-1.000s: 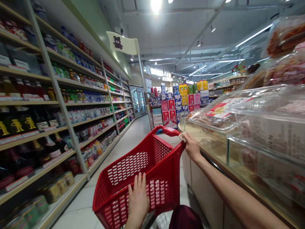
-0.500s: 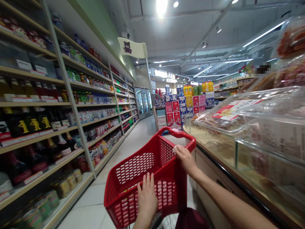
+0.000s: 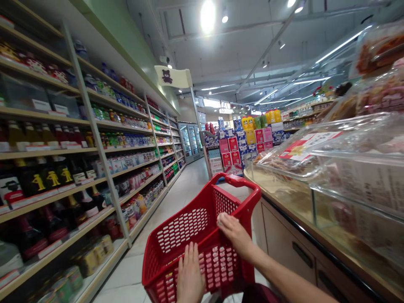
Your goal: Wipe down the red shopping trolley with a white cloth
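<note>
A red plastic shopping cart (image 3: 210, 245) with perforated sides stands at an angle in front of me. My left hand (image 3: 190, 275) lies with fingers stretched out against the cart's near side, the fingertips close to the top rim. My right hand (image 3: 236, 236) is at the near side's upper rim, toward the handle end, its fingers closed over a small white crumpled tissue (image 3: 221, 219). Most of the tissue is hidden under the fingers. The cart's red handle (image 3: 240, 182) arches beyond my right hand, and neither hand is on it.
Shelves of bottles and cans (image 3: 126, 147) line the left side. On the right, a wooden counter (image 3: 277, 235) with a glass edge carries clear plastic food boxes (image 3: 296, 147). Stacked drink cartons (image 3: 233, 151) stand ahead, beside a tiled aisle (image 3: 189, 176) leading to glass-door fridges (image 3: 189, 136).
My right hand has slid with the tissue from near the handle end along the rim, leftward and toward me. My left hand has shifted slightly down and left, its fingers now closer together.
</note>
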`<state>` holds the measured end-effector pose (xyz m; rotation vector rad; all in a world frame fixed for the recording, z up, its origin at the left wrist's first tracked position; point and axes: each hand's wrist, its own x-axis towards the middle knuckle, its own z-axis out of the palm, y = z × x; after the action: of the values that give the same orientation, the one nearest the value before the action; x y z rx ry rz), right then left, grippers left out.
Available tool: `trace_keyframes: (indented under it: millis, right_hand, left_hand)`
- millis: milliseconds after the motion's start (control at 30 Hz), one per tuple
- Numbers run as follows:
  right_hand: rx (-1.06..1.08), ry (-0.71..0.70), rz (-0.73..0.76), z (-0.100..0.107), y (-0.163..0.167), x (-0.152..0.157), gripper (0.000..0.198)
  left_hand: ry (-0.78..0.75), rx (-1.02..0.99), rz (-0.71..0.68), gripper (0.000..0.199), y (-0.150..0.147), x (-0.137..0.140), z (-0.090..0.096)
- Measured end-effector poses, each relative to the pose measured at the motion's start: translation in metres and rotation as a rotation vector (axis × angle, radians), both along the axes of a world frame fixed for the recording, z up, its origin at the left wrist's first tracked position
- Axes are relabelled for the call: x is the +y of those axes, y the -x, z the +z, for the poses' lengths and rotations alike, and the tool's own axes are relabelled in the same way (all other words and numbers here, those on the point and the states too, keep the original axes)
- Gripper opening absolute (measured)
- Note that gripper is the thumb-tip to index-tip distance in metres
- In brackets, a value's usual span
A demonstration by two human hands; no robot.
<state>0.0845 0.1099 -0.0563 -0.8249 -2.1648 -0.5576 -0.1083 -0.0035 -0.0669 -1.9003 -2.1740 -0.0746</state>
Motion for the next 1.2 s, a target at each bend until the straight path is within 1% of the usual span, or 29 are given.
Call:
trace_keyframes:
  millis: [33, 67, 100, 133, 233, 267, 300, 333, 400, 467, 500, 533, 633, 667, 700, 733, 833, 867, 900, 933, 1033, 1067, 1133, 1200]
  right_hand:
    - [-0.057, 0.017, 0.051, -0.002, 0.007, -0.003, 0.038]
    - [-0.085, 0.035, 0.071, -0.001, 0.008, -0.004, 0.037]
    - [-0.083, 0.050, 0.057, 0.003, 0.003, -0.002, 0.036]
    - [-0.050, 0.060, 0.010, 0.010, -0.006, 0.001, 0.035]
    - [0.120, 0.064, -0.207, 0.027, -0.031, 0.013, 0.033]
    - [0.154, 0.067, -0.246, 0.028, -0.031, 0.013, 0.033]
    - [0.160, 0.072, -0.248, 0.025, -0.024, 0.011, 0.033]
    - [0.136, 0.079, -0.209, 0.019, -0.013, 0.006, 0.034]
    - [0.029, 0.087, -0.060, 0.007, 0.017, -0.006, 0.034]
    - [-0.051, 0.085, 0.042, 0.001, 0.036, -0.013, 0.032]
    - [-0.057, 0.084, 0.044, 0.002, 0.036, -0.013, 0.031]
    - [-0.038, 0.084, 0.012, 0.006, 0.031, -0.010, 0.031]
    - [0.120, 0.072, -0.177, 0.018, 0.007, 0.002, 0.032]
    - [0.169, 0.067, -0.218, 0.018, 0.004, 0.004, 0.033]
    - [0.199, 0.063, -0.226, 0.014, 0.008, 0.003, 0.033]
    - [0.202, 0.062, -0.197, 0.009, 0.017, 0.000, 0.034]
    - [0.100, 0.069, -0.013, -0.010, 0.053, -0.013, 0.032]
    - [0.067, 0.076, 0.025, -0.011, 0.060, -0.016, 0.031]
    - [0.055, 0.087, 0.028, -0.009, 0.062, -0.017, 0.030]
    - [0.066, 0.103, -0.003, -0.004, 0.058, -0.017, 0.029]
    - [0.181, 0.172, -0.196, 0.017, 0.038, -0.011, 0.031]
    - [0.205, 0.208, -0.240, 0.021, 0.036, -0.011, 0.032]
    - [0.175, 0.294, -0.231, 0.022, 0.046, -0.018, 0.034]
    - [0.105, 0.387, -0.153, 0.016, 0.070, -0.031, 0.042]
  left_hand:
    - [0.015, -0.001, -0.008, 0.071, 0.001, -0.001, 0.001]
    - [0.025, -0.003, -0.014, 0.071, 0.003, -0.003, 0.002]
    - [0.027, -0.004, -0.017, 0.071, 0.005, -0.004, 0.001]
    - [0.020, -0.006, -0.018, 0.071, 0.007, -0.006, 0.001]
    - [-0.041, -0.015, -0.015, 0.070, 0.010, -0.008, -0.005]
    - [-0.065, -0.021, -0.013, 0.070, 0.010, -0.008, -0.007]
    - [-0.082, -0.024, -0.011, 0.069, 0.010, -0.008, -0.009]
    - [-0.092, -0.024, -0.012, 0.068, 0.011, -0.008, -0.011]
    - [-0.099, -0.011, -0.025, 0.066, 0.014, -0.009, -0.015]
    - [-0.115, 0.002, -0.016, 0.064, 0.022, -0.010, -0.019]
    - [-0.134, 0.005, 0.002, 0.064, 0.027, -0.011, -0.021]
    - [-0.158, 0.008, 0.020, 0.063, 0.031, -0.013, -0.023]
    - [-0.212, 0.016, 0.042, 0.065, 0.042, -0.015, -0.030]
    - [-0.223, 0.017, 0.045, 0.065, 0.043, -0.016, -0.032]
    - [-0.229, 0.015, 0.052, 0.066, 0.044, -0.016, -0.033]
    - [-0.231, 0.013, 0.058, 0.066, 0.044, -0.016, -0.034]
    - [-0.213, 0.023, 0.041, 0.068, 0.047, -0.017, -0.034]
    - [-0.203, 0.027, 0.027, 0.068, 0.048, -0.017, -0.034]
    - [-0.194, 0.027, 0.015, 0.068, 0.049, -0.018, -0.034]
    - [-0.190, 0.021, 0.008, 0.068, 0.050, -0.018, -0.035]
    - [-0.220, -0.035, 0.021, 0.064, 0.047, -0.015, -0.037]
    - [-0.236, -0.066, 0.034, 0.062, 0.044, -0.013, -0.037]
    - [-0.260, -0.154, 0.054, 0.057, 0.037, -0.008, -0.035]
    - [-0.293, -0.289, 0.036, 0.053, 0.030, -0.001, -0.031]
